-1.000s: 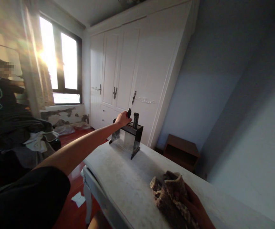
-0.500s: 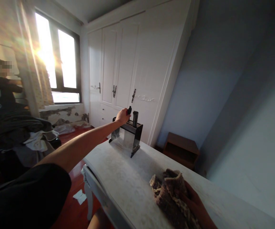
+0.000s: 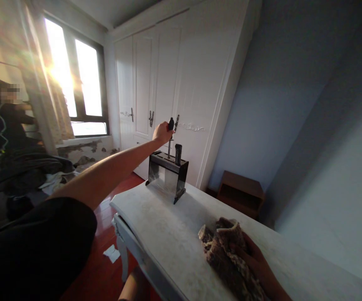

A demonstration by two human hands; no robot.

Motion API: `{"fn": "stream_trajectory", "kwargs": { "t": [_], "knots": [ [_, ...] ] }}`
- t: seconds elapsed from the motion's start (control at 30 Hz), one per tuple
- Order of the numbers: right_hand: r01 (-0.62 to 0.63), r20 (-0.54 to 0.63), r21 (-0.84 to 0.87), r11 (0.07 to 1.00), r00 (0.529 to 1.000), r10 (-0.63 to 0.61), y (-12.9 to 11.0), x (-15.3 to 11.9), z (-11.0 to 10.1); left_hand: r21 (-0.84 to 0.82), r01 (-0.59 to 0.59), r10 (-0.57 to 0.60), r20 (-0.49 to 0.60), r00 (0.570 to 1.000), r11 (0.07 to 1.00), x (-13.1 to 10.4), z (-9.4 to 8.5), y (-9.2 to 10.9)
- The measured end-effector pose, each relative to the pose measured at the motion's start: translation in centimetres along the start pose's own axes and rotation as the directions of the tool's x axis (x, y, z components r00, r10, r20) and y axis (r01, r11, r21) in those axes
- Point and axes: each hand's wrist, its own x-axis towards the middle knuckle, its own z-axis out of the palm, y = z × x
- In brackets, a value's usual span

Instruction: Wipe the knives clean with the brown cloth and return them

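My left hand [image 3: 163, 133] is closed around the black handle of what looks like a sharpening steel [image 3: 169, 148], its thin shaft rising from a slot. Below it, the knife block [image 3: 182, 169], with a dark top and clear sides, stands upright on the white table [image 3: 165, 232]. A second black handle [image 3: 178, 154] sticks up from the block, beside the shaft. At the near right, my right hand [image 3: 254, 259] grips a crumpled brown cloth [image 3: 218, 255] against the tabletop; some of its fingers are hidden in the folds.
Behind the table stand a white wardrobe [image 3: 196, 79] and a low brown cabinet [image 3: 242, 184]. Another person [image 3: 9, 121] is at the far left, near a bright window [image 3: 88, 77]. A white paper [image 3: 111, 253] lies on the red floor [image 3: 97, 267].
My left hand has risen with the black handle, and a length of shaft now shows above the knife block. My right hand stays on the cloth with little movement.
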Motion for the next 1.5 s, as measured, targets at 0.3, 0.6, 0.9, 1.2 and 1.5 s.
{"fn": "stream_trajectory", "kwargs": {
  "t": [0.3,0.6,0.9,1.2,1.5],
  "knots": [
    [0.004,0.024,0.007,1.0,1.0,-0.005,-0.4,-0.3,0.0,-0.083,-0.112,0.101,-0.126,0.987,0.99,2.9,-4.4,5.1],
    [-0.016,0.017,0.021,1.0,1.0,0.016,-0.2,-0.1,0.0,-0.226,-0.275,0.172,-0.391,0.904,0.935,-1.0,-8.4,11.7],
    [0.032,0.135,0.067,0.997,0.99,-0.041,-1.3,-0.7,0.2,-0.505,-0.46,0.19,-0.498,0.846,0.73,-11.1,-7.6,15.2],
    [0.038,0.155,0.133,0.99,0.986,-0.058,-0.6,-0.2,0.1,-0.925,-0.214,0.08,-0.199,0.977,0.313,-17.9,1.2,14.9],
    [0.004,0.005,0.355,0.935,1.0,-0.007,-1.0,0.6,0.4,-0.931,-0.113,-0.052,-0.139,0.989,0.347,-24.8,7.0,15.2]
  ]
}}
